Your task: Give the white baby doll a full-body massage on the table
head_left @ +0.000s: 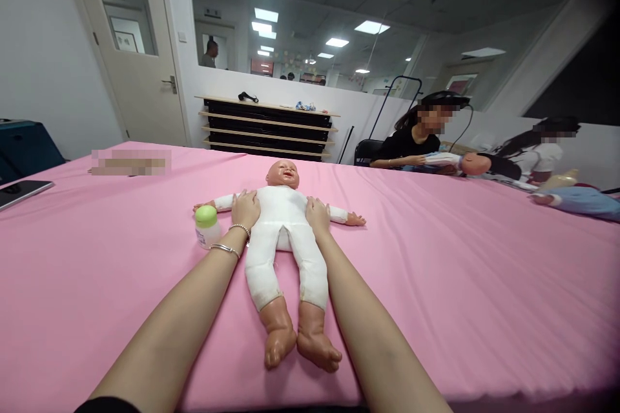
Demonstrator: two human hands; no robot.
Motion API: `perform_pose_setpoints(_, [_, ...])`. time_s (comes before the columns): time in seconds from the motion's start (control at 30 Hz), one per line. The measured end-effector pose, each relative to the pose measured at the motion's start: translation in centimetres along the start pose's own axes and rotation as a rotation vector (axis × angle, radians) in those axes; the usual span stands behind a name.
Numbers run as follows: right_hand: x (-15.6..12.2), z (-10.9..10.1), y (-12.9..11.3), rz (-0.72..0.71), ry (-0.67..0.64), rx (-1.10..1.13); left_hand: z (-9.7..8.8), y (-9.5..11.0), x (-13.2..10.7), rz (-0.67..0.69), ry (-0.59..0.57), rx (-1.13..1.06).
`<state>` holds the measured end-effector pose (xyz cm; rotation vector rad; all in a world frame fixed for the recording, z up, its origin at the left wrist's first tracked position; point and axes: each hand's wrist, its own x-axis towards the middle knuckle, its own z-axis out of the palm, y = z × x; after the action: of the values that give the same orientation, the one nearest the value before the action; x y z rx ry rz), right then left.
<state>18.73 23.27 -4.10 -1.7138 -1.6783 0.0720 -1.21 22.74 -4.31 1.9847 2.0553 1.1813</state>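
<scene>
A baby doll (281,206) with a white cloth body lies face up, its head away from me and its bare feet toward me. My left hand (247,209) holds the side of its chest near the armpit, fingers pointing toward the head. On the opposite side my right hand (318,214) holds the chest in the same way. Both thumbs are partly hidden against the cloth. The doll's arms stretch out sideways past my hands. Just left of my left wrist stands a small jar (207,232) with a green lid.
Pink cloth (460,284) covers the wide table. A tablet-like device (24,192) lies at the left edge, and a blurred-out item (130,163) at the far left. Two people sit at the right with other dolls (475,164). A black shelf unit (268,126) stands behind.
</scene>
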Motion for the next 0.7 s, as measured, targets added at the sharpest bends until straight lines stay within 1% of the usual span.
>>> perform_pose_setpoints(0.07, [-0.12,0.08,0.1,0.111,0.105,-0.062,-0.06,-0.24,-0.26,-0.077,0.066,0.089])
perform_pose_setpoints(0.1, [-0.14,0.13,0.2,0.147,0.161,-0.055,-0.11,-0.35,-0.36,-0.108,0.104,0.113])
perform_pose_setpoints(0.13, [-0.12,0.19,0.3,0.154,0.208,-0.022,-0.15,-0.41,-0.41,-0.127,0.135,0.117])
perform_pose_setpoints(0.17, [-0.07,0.24,0.4,0.125,0.233,0.031,-0.19,-0.41,-0.41,-0.13,0.158,0.105])
perform_pose_setpoints(0.2, [0.01,0.28,0.47,0.07,0.224,0.094,-0.21,-0.36,-0.36,-0.119,0.17,0.08])
perform_pose_setpoints(0.23, [0.11,0.31,0.52,0.006,0.18,0.15,-0.21,-0.26,-0.28,-0.096,0.172,0.049])
perform_pose_setpoints(0.3, [0.37,0.34,0.53,-0.088,0.034,0.211,-0.16,0.01,-0.07,-0.052,0.153,-0.006])
perform_pose_setpoints(0.37, [0.6,0.35,0.46,-0.099,-0.065,0.196,-0.07,0.23,0.11,-0.036,0.112,-0.029])
perform_pose_setpoints(0.5, [0.63,0.42,0.27,-0.064,-0.073,0.073,-0.04,0.19,0.07,0.009,-0.018,-0.007])
perform_pose_setpoints(0.57, [0.42,0.47,0.22,0.002,-0.036,-0.006,-0.11,-0.03,-0.13,0.003,-0.037,0.032])
perform_pose_setpoints(0.6, [0.29,0.49,0.22,0.056,0.008,-0.035,-0.15,-0.15,-0.24,-0.022,-0.02,0.062])
perform_pose_setpoints(0.67, [0.11,0.51,0.26,0.165,0.14,-0.037,-0.26,-0.32,-0.43,-0.092,0.04,0.12])
perform_pose_setpoints(0.7, [0.07,0.52,0.3,0.187,0.208,-0.008,-0.31,-0.35,-0.47,-0.125,0.076,0.135])
